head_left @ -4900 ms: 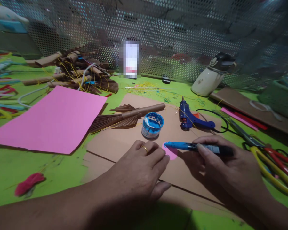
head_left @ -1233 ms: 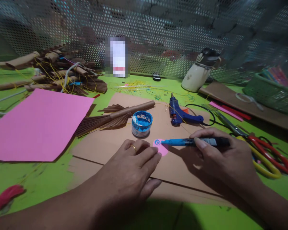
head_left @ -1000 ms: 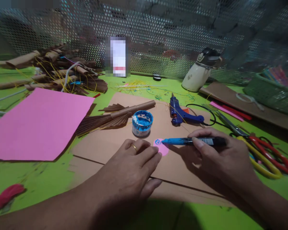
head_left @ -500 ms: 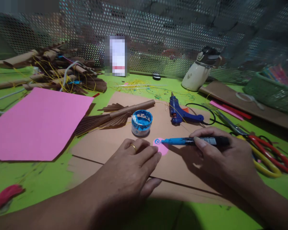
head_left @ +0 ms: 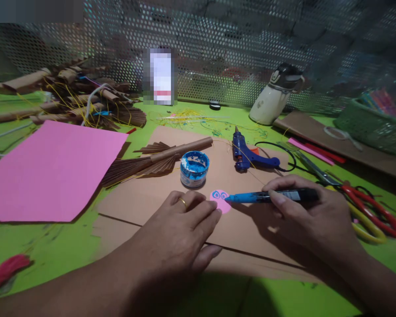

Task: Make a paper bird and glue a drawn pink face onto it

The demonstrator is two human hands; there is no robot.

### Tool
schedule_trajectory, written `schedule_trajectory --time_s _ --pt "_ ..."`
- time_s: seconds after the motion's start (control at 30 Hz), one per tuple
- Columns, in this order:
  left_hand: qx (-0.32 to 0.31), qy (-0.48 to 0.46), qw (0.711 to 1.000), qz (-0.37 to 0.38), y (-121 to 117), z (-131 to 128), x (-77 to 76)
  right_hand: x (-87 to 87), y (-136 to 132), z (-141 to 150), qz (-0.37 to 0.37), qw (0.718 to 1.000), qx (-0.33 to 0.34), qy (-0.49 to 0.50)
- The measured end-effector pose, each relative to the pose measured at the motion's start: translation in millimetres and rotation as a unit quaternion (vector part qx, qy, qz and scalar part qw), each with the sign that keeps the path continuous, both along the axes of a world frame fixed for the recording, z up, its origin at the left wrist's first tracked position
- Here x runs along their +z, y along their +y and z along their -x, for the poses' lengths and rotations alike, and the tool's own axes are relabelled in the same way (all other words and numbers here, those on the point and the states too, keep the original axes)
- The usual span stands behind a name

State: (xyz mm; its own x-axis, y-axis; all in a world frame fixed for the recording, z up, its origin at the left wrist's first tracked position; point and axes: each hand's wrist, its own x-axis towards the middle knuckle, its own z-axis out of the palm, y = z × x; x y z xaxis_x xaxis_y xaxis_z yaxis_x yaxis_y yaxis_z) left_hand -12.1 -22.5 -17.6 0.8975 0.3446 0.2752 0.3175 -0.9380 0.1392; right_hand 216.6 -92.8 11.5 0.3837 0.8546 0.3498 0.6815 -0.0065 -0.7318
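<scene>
My right hand (head_left: 298,209) is closed around a black marker pen (head_left: 277,195) with a long blue front end. Its tip touches the right part of a small pink paper circle (head_left: 222,206), which bears two blue ringed marks side by side, like eyes. From the left, my left hand (head_left: 188,226), with a gold ring, rests its stretched fingertips on the circle's lower left edge, thumb apart on the cardboard. Under both lies a brown cardboard sheet (head_left: 135,200). Just behind the circle stands an open jar (head_left: 194,169) smeared with blue paint.
A blue glue gun (head_left: 247,154) lies behind my right hand, scissors (head_left: 366,211) to its right. Pink paper (head_left: 56,171) and a pleated brown paper piece (head_left: 152,158) lie left. Farther back are rolled brown paper pieces (head_left: 79,92), a white jug (head_left: 272,97) and a green basket (head_left: 372,127).
The marker tip has moved slightly right and down on the pink circle. A second blue ringed mark now shows beside the first. My left hand has stayed in place.
</scene>
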Motion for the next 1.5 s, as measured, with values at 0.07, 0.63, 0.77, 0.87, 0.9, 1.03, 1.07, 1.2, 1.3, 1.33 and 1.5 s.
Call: schedule_trajectory --time_s 0.07,0.63,0.77,0.87,0.9,1.03,1.07,1.2,1.3,1.33,1.5 --pt "0.0 -0.004 1.0 -0.005 0.1 -0.2 -0.7 0.7 -0.5 -0.3 0.0 1.0 -0.008 0.004" --pt "-0.004 -0.003 1.0 0.004 0.1 0.2 0.0 -2.8 1.2 -1.2 0.005 1.0 -0.002 0.011" --pt "-0.003 -0.006 1.0 0.0 0.1 0.3 -0.5 -0.9 0.0 -0.8 -0.007 1.0 -0.011 0.001" --pt "-0.005 -0.012 1.0 -0.006 0.3 -0.1 -1.9 1.1 -1.3 1.5 -0.005 1.0 -0.017 0.003" --pt "-0.006 -0.013 1.0 -0.008 0.4 -0.3 -2.2 1.7 -1.7 2.3 -0.003 1.0 -0.017 0.004" --pt "-0.002 -0.01 1.0 -0.011 0.8 -0.6 -2.2 2.6 -2.4 4.1 0.002 1.0 -0.012 0.015" --pt "-0.001 -0.007 1.0 -0.009 0.8 -0.5 -2.1 2.6 -2.3 4.2 -0.001 1.0 -0.013 0.018" --pt "-0.003 -0.004 1.0 -0.005 0.7 0.3 -2.4 2.1 -1.4 4.5 -0.018 0.999 -0.035 0.02" --pt "-0.004 -0.009 1.0 -0.007 0.5 0.3 -3.4 1.1 -1.0 4.7 -0.016 0.999 -0.038 0.009" --pt "-0.005 -0.011 1.0 -0.009 0.6 0.2 -3.6 0.7 -0.9 4.7 -0.015 0.999 -0.037 0.004" --pt "-0.007 -0.013 1.0 -0.016 1.2 0.0 -3.9 -0.9 -1.5 3.8 -0.012 1.0 -0.024 0.001"
